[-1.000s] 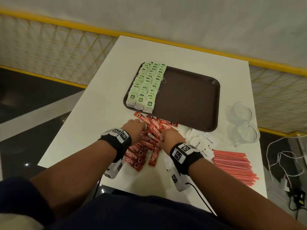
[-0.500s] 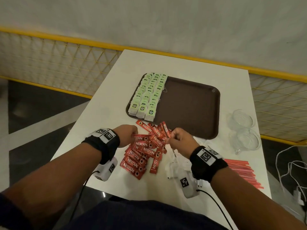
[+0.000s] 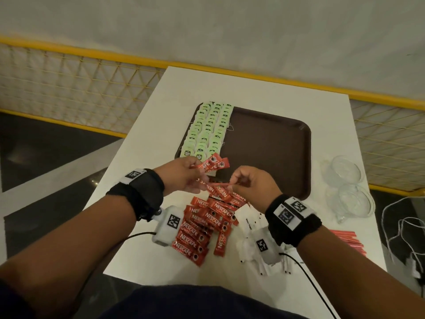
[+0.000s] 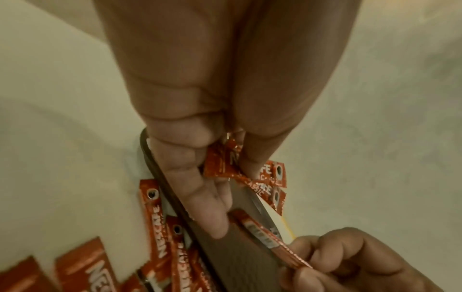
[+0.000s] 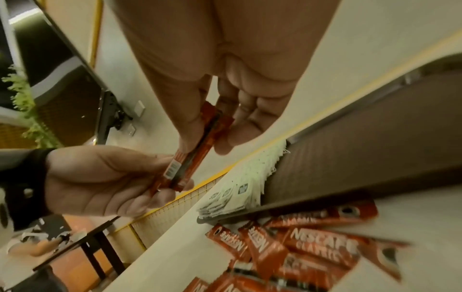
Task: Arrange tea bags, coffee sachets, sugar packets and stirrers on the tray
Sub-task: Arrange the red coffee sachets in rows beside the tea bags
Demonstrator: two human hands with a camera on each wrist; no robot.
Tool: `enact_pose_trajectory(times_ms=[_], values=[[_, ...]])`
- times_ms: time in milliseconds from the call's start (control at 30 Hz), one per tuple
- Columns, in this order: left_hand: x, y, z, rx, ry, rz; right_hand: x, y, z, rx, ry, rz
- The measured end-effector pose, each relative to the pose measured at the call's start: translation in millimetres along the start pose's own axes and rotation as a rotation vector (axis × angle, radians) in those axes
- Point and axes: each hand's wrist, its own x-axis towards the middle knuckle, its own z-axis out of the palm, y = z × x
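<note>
While the left hand (image 3: 181, 173) pinched a fan of red foil coffee sachets (image 3: 212, 164) above the brown plastic tray's (image 3: 276, 146) near edge, the right hand (image 3: 250, 183) pinched another sachet (image 3: 218, 184), its long axis pointing leftward at the nearby left hand.

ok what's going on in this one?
A person is collecting red Nescafe coffee sachets from the pile on the white table. The left hand holds a few sachets above the brown tray, and the right hand pinches another sachet toward it. Green tea bags already line the tray's left side; no coffee sachets lie on it yet.
</note>
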Motion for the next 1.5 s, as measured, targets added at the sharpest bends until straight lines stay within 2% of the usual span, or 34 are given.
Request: enact_pose_trajectory(times_ms=[67, 167, 300, 433, 500, 667, 767, 933, 1033, 1233, 1367, 1500], values=[[7, 0, 2, -0.084, -0.028, -0.006, 3, -7, -2, -0.136, 0.032, -0.084], [27, 1, -3, -0.176, -0.078, -0.022, 15, -11, -3, -0.188, 0.089, -0.147], [55, 4, -8, -0.211, 0.002, 0.037, 30, -7, -6, -0.163, 0.105, -0.038], [75, 13, -16, -0.063, 0.096, 0.211, 48, -2, -13, 0.229, 0.208, 0.237], [84, 19, -19, -0.037, 0.117, 0.271, 58, -2, -19, 0.364, 0.207, 0.344], [112, 34, -30, 0.001, 0.164, 0.368, 88, -3, -29, 0.681, 0.189, 0.433], [136, 47, -36, 0.036, 0.219, 0.398, 118, 0, -41, 0.737, 0.236, 0.445], [176, 69, -56, -0.02, 0.351, 0.372, 173, 20, -66, 0.752, 0.422, 0.441], [191, 72, -73, -0.041, 0.392, 0.325, 202, 47, -74, 0.722, 0.511, 0.504], [201, 63, -93, -0.074, 0.335, 0.253, 237, 82, -75, 0.564, 0.564, 0.644], [202, 58, -95, -0.047, 0.284, 0.238, 249, 88, -73, 0.34, 0.552, 0.645], [201, 56, -89, -0.018, 0.244, 0.228, 257, 88, -71, 0.225, 0.556, 0.641]])
